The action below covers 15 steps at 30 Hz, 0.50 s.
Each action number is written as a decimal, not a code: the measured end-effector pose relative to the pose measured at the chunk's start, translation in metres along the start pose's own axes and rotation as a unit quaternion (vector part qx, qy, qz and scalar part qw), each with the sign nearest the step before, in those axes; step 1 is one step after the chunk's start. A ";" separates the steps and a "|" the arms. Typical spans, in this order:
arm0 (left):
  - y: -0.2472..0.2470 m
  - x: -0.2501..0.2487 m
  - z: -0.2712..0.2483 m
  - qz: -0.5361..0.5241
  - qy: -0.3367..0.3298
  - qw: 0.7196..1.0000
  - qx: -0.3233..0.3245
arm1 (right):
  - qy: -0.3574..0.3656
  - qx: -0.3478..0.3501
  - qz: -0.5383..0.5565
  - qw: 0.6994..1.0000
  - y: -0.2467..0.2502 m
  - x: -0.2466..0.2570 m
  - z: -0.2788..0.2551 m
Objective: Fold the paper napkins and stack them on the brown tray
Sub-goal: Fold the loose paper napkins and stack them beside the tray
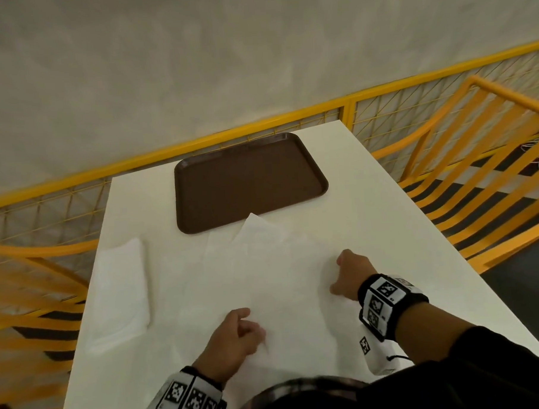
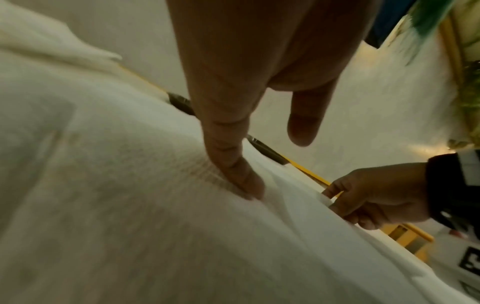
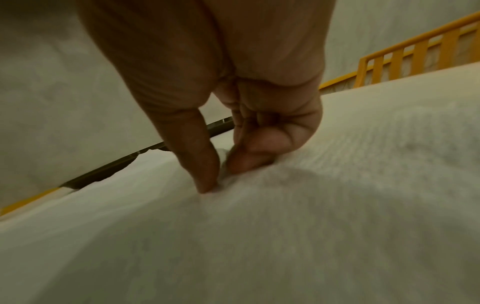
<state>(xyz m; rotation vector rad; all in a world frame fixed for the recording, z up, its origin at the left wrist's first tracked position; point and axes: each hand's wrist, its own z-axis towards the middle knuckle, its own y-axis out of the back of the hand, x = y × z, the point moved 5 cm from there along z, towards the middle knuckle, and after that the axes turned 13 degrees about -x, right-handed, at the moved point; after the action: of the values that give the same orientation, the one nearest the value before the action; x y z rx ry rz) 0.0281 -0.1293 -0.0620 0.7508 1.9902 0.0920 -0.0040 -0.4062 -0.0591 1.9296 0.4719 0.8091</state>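
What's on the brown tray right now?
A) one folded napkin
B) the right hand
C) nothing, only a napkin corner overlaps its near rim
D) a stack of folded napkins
C: the brown tray shows bare in the head view; only a corner of the unfolded napkin reaches over its near rim, and both hands are on that napkin.

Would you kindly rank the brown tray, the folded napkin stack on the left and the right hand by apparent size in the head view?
1. brown tray, clearly largest.
2. folded napkin stack.
3. right hand, smallest, though it sits nearer the camera than the tray.
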 end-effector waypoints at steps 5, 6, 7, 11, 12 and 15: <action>-0.011 -0.012 0.012 -0.162 0.130 0.978 -0.014 | 0.054 0.021 -0.021 0.998 0.001 0.001 -0.005; -0.011 -0.016 0.014 -0.147 0.124 0.981 -0.010 | 0.059 0.020 -0.003 0.998 0.002 -0.001 -0.005; -0.011 -0.020 0.016 -0.125 0.111 0.986 -0.011 | 0.063 0.017 0.021 0.998 0.002 -0.002 -0.005; 0.001 -0.042 0.022 0.011 -0.026 0.995 -0.096 | 0.081 -0.002 0.126 0.989 0.014 -0.005 -0.008; 0.006 -0.050 0.020 0.028 -0.061 0.991 -0.116 | 0.076 -0.008 0.171 0.982 0.019 -0.006 -0.009; 0.023 -0.073 0.010 0.020 -0.126 0.983 -0.134 | 0.031 0.005 0.376 0.926 0.033 -0.009 -0.015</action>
<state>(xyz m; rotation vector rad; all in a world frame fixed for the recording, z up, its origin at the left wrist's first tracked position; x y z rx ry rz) 0.0719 -0.1531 -0.0026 0.5954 1.6812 0.2705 -0.0216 -0.4179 -0.0283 2.1059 -0.2686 1.3493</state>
